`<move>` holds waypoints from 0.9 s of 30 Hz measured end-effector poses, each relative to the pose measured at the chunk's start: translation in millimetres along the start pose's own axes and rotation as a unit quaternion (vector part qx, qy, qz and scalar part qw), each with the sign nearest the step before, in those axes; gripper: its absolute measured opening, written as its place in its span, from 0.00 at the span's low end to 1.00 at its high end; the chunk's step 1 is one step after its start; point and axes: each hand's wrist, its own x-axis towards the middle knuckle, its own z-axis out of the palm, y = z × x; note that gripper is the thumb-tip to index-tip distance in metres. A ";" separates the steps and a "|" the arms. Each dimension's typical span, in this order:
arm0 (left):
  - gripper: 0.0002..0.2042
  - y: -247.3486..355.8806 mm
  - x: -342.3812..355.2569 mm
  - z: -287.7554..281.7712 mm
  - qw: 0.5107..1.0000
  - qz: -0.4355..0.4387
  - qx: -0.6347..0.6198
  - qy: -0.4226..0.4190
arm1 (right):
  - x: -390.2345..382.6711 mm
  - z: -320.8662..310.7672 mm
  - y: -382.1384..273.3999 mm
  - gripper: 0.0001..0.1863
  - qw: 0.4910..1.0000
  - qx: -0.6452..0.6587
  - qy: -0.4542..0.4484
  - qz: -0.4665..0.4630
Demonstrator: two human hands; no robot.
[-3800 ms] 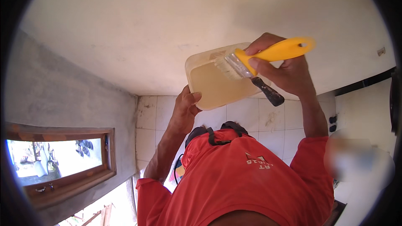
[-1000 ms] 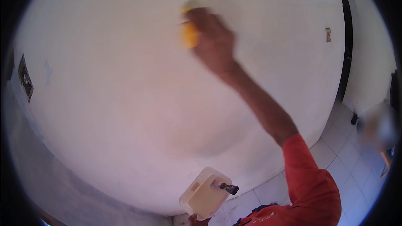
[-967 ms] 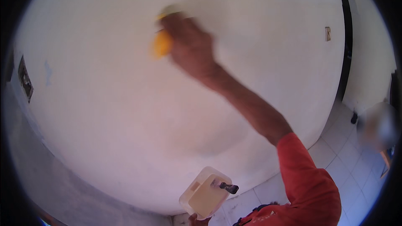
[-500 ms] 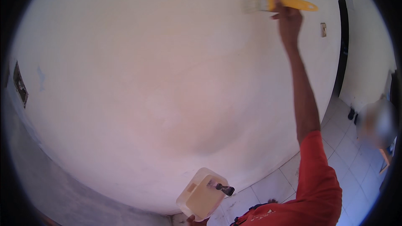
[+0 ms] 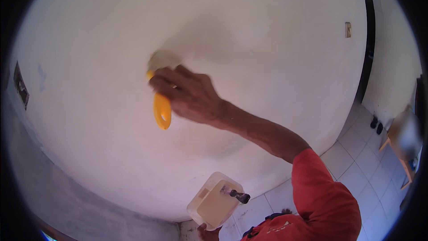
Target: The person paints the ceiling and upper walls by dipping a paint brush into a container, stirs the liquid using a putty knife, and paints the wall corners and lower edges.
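My right hand (image 5: 191,91) is closed round a wide paintbrush (image 5: 162,110) with a yellow handle. Its pale bristles are at the white wall (image 5: 111,120), left of centre, and the handle points down. Low in view, my left hand (image 5: 208,233) grips a translucent plastic tub (image 5: 196,207) by its lower edge; only part of that hand shows. Cream-coloured liquid fills part of the tub. A tool with a black handle (image 5: 240,196) leans over the tub's right rim, its other end inside.
A wall switch (image 5: 348,30) sits near the dark door frame (image 5: 369,44) on the right. At the far left is an open wall box (image 5: 21,85). Pale floor tiles (image 5: 341,158) run along the wall's foot. Dark footwear (image 5: 376,125) lies beside a wooden piece of furniture (image 5: 405,167).
My right hand has swept the paintbrush from the upper right to the left and down across the wall. The brush has turned from sideways to upright. The tub has barely moved.
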 end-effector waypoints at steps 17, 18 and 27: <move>0.35 9.4 -15.6 1.3 0.928 0.032 0.371 -0.017 | 22.7 -30.3 75.9 0.17 0.972 -0.169 0.155 0.045; 0.34 6.9 -18.5 11.0 0.951 0.041 0.306 0.005 | 21.6 0.5 54.8 0.20 0.981 -0.108 0.155 0.047; 0.33 15.7 -22.3 25.7 1.000 0.012 0.017 -0.002 | 44.1 -0.3 51.6 0.09 0.936 0.231 0.168 0.203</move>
